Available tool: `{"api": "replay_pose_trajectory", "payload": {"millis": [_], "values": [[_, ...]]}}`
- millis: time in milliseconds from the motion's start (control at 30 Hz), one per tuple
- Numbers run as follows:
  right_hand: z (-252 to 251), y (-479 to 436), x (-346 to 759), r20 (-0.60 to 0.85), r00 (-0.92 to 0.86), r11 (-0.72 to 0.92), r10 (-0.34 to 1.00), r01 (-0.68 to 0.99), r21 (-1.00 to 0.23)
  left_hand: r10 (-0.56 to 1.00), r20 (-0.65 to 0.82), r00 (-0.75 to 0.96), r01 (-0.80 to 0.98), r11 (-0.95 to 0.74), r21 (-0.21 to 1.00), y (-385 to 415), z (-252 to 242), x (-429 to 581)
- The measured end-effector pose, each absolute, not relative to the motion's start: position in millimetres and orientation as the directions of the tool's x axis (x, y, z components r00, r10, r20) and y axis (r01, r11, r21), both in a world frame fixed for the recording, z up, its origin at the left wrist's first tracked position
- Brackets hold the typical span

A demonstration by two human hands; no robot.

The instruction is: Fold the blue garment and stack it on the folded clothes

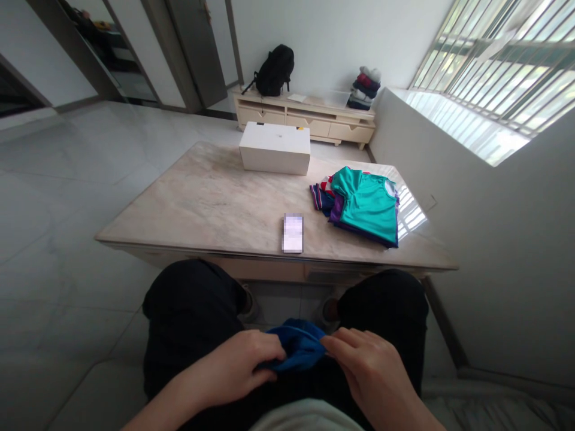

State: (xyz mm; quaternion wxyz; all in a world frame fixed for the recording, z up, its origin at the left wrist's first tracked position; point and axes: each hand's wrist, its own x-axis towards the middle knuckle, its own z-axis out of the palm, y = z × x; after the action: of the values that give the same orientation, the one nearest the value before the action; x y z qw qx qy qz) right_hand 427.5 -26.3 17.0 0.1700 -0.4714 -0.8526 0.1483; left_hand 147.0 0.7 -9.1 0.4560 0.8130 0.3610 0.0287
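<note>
At 6 o'clock, low in the head view, both hands meet over the lap on a bunched blue garment [299, 347]. Left hand [233, 371]: fingers curled closed around the cloth's near-left edge. Right hand [368, 371]: thumb and forefinger pinched on the right edge, remaining fingers loosely bent. The step in hand appears to be gathering the garment for handling; a next move would likely call for a firm two-point hold before lifting. Marble-topped table [202, 203] lies at 12 o'clock, bearing a stack of folded shirts [363, 206] at 1 o'clock, a white box [275, 148] beyond, and a phone [293, 233] near the front edge.
</note>
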Motion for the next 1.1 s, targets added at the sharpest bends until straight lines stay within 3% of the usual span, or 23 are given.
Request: {"api": "replay_pose_trajectory", "payload": {"millis": [200, 400, 500, 600, 800, 1100], "values": [[21, -19, 441, 0.234, -0.472, 0.527, 0.85, 0.765, -0.37, 0.609, -0.31, 0.73, 0.526, -0.212, 0.824, -12, -22, 154], [20, -19, 443, 0.229, -0.467, 0.52, 0.854, 0.768, -0.373, 0.793, -0.073, 0.604, 0.356, -0.186, 0.916, -21, -40, 183], [22, -19, 443, 0.193, -0.482, 0.518, 0.855, 0.769, -0.375, 0.831, -0.035, 0.555, 0.387, -0.22, 0.896, -21, -50, 195], [25, -20, 442, 0.2, -0.48, 0.519, 0.854, 0.76, -0.391, 0.813, -0.163, 0.559, 0.536, -0.204, 0.819, -17, -59, 202], [27, -16, 439, 0.265, -0.484, 0.552, 0.834, 0.737, -0.39, 0.724, -0.443, 0.529, 0.804, -0.26, 0.534, -3, -76, 209], [27, -9, 462, 0.24, -0.445, 0.505, 0.863, 0.786, -0.356, 0.746, -0.418, 0.518, 0.851, -0.403, 0.336, 4, -81, 197]]}}
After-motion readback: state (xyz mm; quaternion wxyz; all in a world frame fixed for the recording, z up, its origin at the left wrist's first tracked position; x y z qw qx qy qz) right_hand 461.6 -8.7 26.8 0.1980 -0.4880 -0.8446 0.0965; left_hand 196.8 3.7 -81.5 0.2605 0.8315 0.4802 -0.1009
